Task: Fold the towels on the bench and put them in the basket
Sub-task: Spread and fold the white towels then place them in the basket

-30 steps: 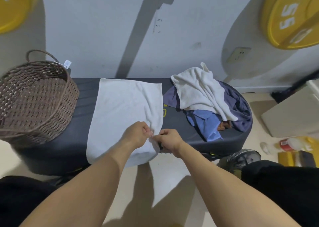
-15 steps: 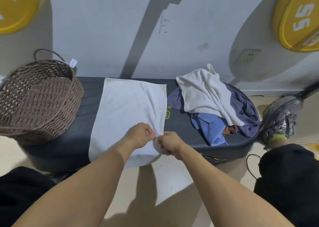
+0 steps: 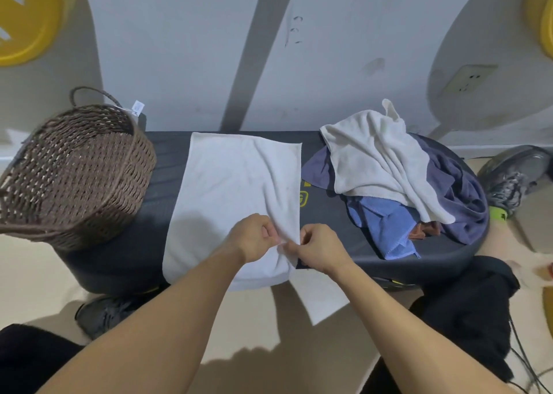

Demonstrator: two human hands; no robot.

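A brown woven wicker basket [image 3: 74, 169] stands at the left end of the dark padded surface [image 3: 332, 223]. Mid-surface lies a flat white towel [image 3: 233, 190]; the left hand [image 3: 254, 238] and right hand [image 3: 318, 248] pinch its near right corner. A crumpled heap of white, blue and navy towels [image 3: 404, 178] sits right.

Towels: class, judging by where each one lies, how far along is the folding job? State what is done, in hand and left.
Done: nothing visibly; the basket shows no towel inside. In hand: the left hand and right hand pinch the near right edge of the white towel, spread flat on the bench. Left: folding it, then the pile of white, blue and dark cloths.
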